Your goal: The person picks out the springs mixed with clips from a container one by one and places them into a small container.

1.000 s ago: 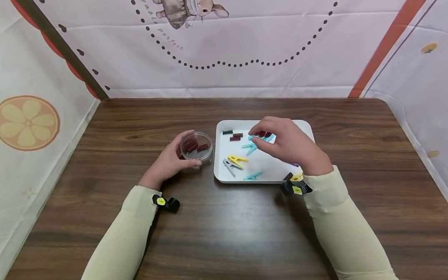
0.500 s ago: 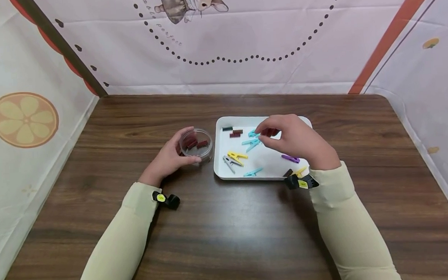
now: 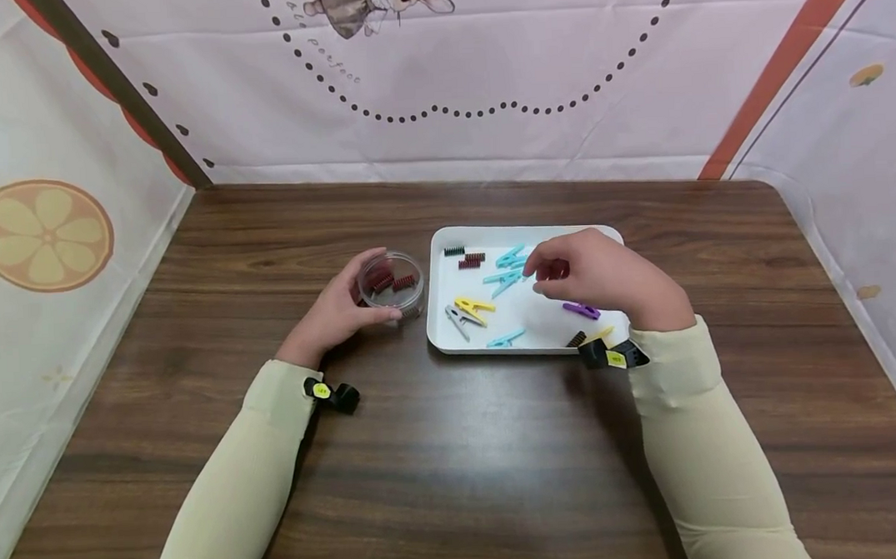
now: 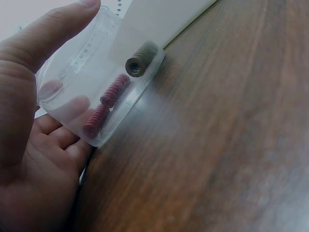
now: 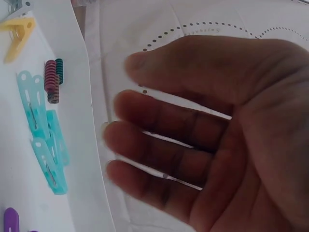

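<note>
My left hand (image 3: 337,311) grips a clear round plastic jar (image 3: 421,282) by its side, thumb in front. Inside lie red springs (image 4: 115,91) and a brownish spring (image 4: 141,59). The jar stands on the table left of a white tray (image 3: 456,289). Over the tray's right part hovers my right hand (image 3: 601,279); its fingers are loosely bent and hold nothing in the right wrist view. Nearest to its fingertips are several light blue clothespins (image 3: 505,279). Red and brownish springs (image 3: 469,263) and a dark green spring (image 3: 454,251) lie at the tray's back left.
Also on the tray are a yellow clothespin (image 3: 475,308), a grey one (image 3: 457,322), a light blue one (image 3: 506,339) and a purple one (image 3: 581,310). A dark spring (image 3: 576,339) lies beside another yellow clothespin (image 3: 599,335) near the front right. Fabric walls (image 3: 487,144) surround the wooden table (image 3: 456,463).
My right hand has drawn back to the right across the tray, uncovering more of the light blue clothespins and the purple one. My left hand keeps its grip on the jar. The head view has tilted slightly.
</note>
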Demonstrator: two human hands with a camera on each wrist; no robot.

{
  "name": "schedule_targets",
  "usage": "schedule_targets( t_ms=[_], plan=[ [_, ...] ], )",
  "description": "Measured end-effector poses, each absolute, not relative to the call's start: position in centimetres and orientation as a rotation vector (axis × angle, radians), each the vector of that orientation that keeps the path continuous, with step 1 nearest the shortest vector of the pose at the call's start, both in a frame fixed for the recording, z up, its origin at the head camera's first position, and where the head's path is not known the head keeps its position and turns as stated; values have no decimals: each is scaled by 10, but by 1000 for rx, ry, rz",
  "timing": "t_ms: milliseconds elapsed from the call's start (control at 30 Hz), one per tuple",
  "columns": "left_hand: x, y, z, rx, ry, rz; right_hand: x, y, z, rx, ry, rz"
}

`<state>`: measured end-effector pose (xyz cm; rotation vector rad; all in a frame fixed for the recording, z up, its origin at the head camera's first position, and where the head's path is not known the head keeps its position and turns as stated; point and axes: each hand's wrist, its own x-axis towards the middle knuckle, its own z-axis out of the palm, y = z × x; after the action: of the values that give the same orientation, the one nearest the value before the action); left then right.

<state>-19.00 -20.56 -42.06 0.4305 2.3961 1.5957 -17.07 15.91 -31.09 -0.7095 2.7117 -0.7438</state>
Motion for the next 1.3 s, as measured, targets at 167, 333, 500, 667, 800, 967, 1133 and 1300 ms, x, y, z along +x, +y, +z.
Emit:
schedule_targets(
  t_ms=[167,333,500,667,800,967,1133,1300],
  plan=[
    [-190,-207,-419,427,2392,1599,-172,162,-310,-680,2659,-645],
    [-189,-208,-419,436,2421,1596,-174,164,-310,-659,2645,-639],
    [-189,-210,-421,456,2430,1605,-175,165,-310,-647,2627,-627],
    [-189,-210,-421,450,2438,1593,-174,167,-310,-672,2600,-582],
    [-188,-209,-420,449,2437,1591,-173,167,-311,-693,2593,-540],
    [-188,-207,-420,442,2433,1579,-170,166,-315,-683,2564,-507],
    [-187,-207,-420,435,2437,1569,-168,167,-319,-689,2562,-480],
    [-188,-208,-421,442,2441,1572,-167,168,-322,-710,2551,-487]
  ],
)
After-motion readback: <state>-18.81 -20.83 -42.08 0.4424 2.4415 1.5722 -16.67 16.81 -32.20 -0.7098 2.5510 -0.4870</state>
